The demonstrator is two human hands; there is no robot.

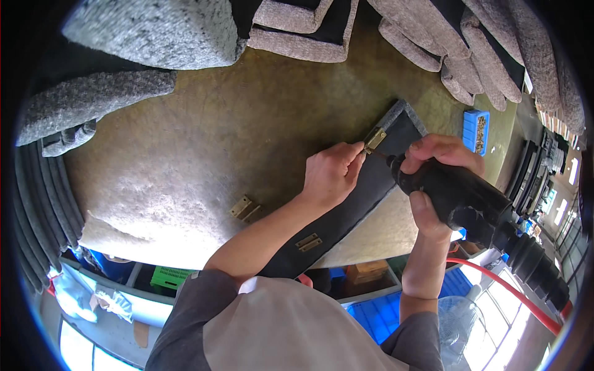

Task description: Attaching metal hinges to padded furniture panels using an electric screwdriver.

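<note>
The left hand [331, 173] pinched a brass hinge [374, 140] at the far end of a black panel [365, 198] on the table [204, 142]. The right hand [433, 179] gripped a black driver [458, 195], its tip at the hinge. Another hinge [309, 242] sat nearer on the panel, a loose hinge [245, 208] on the table.

On the tabletop [204, 142], a long black panel [365, 191] runs from six o'clock toward one o'clock. The left hand [331, 176] pinches a brass hinge [374, 139] at the panel's far end. The right hand [436, 179] grips a black pneumatic screwdriver [470, 204], its tip at the hinge. A second hinge [308, 242] sits on the panel's near end; a loose hinge [245, 208] lies at nine o'clock of it. A blue tray [476, 131] lies at two o'clock.
</note>
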